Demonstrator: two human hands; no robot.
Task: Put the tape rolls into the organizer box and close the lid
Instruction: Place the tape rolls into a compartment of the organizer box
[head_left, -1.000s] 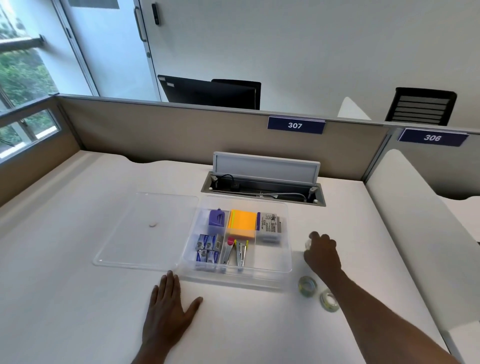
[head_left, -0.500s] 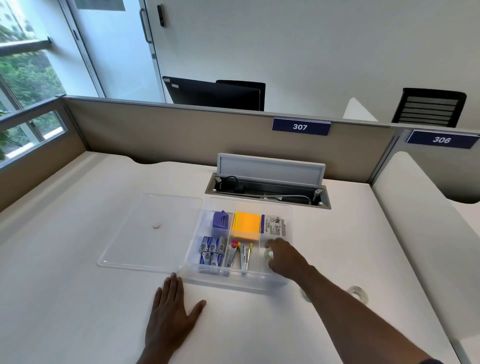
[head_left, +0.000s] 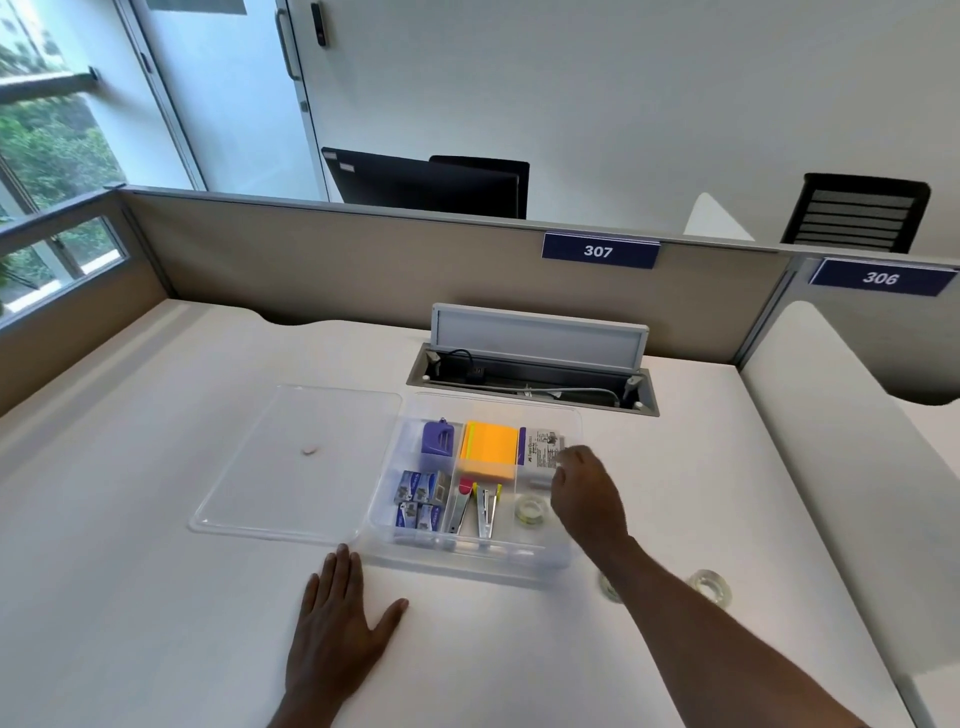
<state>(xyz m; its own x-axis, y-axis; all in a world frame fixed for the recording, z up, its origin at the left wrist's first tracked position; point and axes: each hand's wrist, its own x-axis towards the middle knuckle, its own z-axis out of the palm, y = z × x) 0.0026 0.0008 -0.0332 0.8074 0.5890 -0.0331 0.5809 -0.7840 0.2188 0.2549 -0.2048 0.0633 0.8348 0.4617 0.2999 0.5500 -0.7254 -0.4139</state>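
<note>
A clear organizer box (head_left: 470, 558) stands open on the white desk, its clear lid (head_left: 296, 462) lying flat to its left. One clear tape roll (head_left: 531, 509) lies in the box's right compartment. My right hand (head_left: 587, 491) hovers over that compartment just right of the roll, fingers loosely curled, holding nothing. Two more tape rolls rest on the desk right of the box: one (head_left: 710, 586) in plain sight, the other (head_left: 607, 587) partly hidden by my right forearm. My left hand (head_left: 340, 613) lies flat on the desk, fingers spread, in front of the box's left corner.
The box also holds a purple sharpener (head_left: 438, 440), orange sticky notes (head_left: 491, 449), staple boxes (head_left: 421, 499), staple removers (head_left: 475, 506) and a printed packet (head_left: 543, 449). Behind it a cable hatch (head_left: 535, 371) stands open. A partition (head_left: 363, 265) bounds the desk's far side.
My right hand carried a tape roll from the desk into the box's right compartment, let it go, and has lifted slightly away. The left hand stayed flat.
</note>
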